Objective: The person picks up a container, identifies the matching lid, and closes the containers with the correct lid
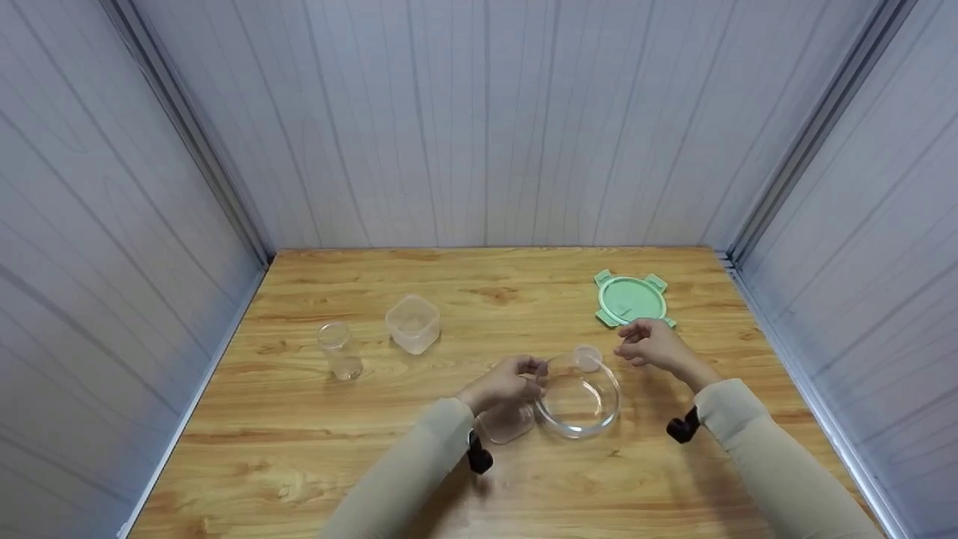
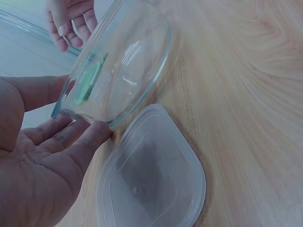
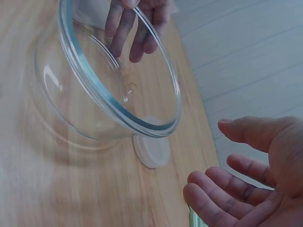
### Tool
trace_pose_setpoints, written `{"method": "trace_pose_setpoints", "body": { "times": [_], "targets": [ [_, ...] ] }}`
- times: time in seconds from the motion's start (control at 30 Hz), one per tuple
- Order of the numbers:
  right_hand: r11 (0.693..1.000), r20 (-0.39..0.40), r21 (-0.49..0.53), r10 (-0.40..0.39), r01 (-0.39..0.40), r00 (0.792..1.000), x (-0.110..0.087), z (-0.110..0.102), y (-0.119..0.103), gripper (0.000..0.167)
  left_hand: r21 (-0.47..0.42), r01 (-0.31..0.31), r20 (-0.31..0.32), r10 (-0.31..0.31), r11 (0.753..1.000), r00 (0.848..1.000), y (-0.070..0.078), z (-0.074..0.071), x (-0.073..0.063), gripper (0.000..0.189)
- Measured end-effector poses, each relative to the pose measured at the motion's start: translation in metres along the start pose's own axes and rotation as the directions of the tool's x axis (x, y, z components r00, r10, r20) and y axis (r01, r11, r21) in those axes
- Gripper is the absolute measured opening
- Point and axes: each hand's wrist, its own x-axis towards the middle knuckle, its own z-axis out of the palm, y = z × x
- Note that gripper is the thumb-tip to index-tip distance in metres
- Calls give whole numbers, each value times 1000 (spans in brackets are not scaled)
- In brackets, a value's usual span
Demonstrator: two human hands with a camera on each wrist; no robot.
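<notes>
My left hand [image 1: 509, 383] holds the left rim of a round clear glass bowl [image 1: 575, 430], with the thumb and fingers on either side of the glass in the left wrist view. To the right of the bowl, apart from it, is my right hand [image 3: 246, 179], its fingers loosely bent and holding nothing. A rounded square translucent lid [image 2: 154, 177] lies on the table below the left hand, beside the bowl. Just behind the bowl sits a small round whitish lid [image 3: 152, 150]. Past the right hand lies a green round lid [image 1: 632, 298] with clip flaps.
On the left half of the wooden table [image 1: 299, 449] are a translucent square container [image 1: 414, 326] and a clear cylindrical jar [image 1: 341, 352]. Pale panel walls [image 1: 479, 127] enclose the table at the back and both sides.
</notes>
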Motion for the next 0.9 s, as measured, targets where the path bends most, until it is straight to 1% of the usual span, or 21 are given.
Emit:
{"method": "trace_pose_setpoints", "body": {
  "times": [0.13,0.27,0.37,0.53,0.67,0.9],
  "targets": [
    [998,-67,-55,-40,36,997,4,-2,0,39,0,-5,1,5,1000,1000,-1,0,0,58],
    [994,-117,-94,-63,52,991,8,-3,2,40,7,-15,5,15,1000,1000,-1,0,-1,56],
    [994,-155,-89,-68,55,986,9,-2,3,39,7,-10,8,10,1000,1000,0,0,-1,56],
    [995,-230,-73,-89,74,969,10,3,6,36,-10,15,7,-15,1000,1000,0,0,-3,59],
    [993,-277,-83,-104,84,955,10,5,9,39,-6,21,-2,-21,1000,1000,0,0,-2,60],
    [993,-329,-105,-90,58,940,10,-1,11,48,-12,14,-3,-14,1000,1000,2,1,0,58]
  ]
}}
